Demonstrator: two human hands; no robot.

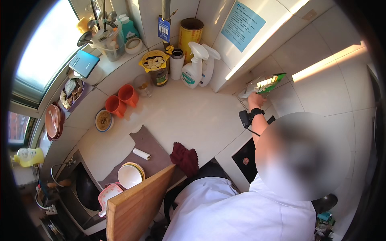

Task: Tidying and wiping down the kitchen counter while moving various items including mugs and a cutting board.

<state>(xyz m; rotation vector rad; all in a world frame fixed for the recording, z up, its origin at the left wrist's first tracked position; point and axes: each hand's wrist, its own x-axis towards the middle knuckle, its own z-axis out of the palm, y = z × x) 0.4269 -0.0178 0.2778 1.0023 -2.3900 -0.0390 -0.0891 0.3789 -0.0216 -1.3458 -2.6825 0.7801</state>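
Observation:
My left hand (pixel 256 101), with a black strap and a small black device at the wrist, reaches into the corner at the far right of the counter. Its fingers are closed at the lower edge of a clear and green plastic bag (pixel 268 83), which leans by the tiled wall; the bag's contents are unclear. My right hand is out of view. Below the outstretched arm lies a black cooktop (pixel 246 156), partly covered by a blurred patch. A dark red cloth (pixel 184 158) rests at the counter's front edge.
Nearby stand spray bottles (pixel 192 70), a jar of garlic cloves (pixel 158 67) and orange mugs (pixel 115 105). A wooden board (pixel 141 205) juts up at the front, beside stacked bowls (pixel 130 176) and a pink heart-patterned dish (pixel 109 195). The sink (pixel 86 188) lies left.

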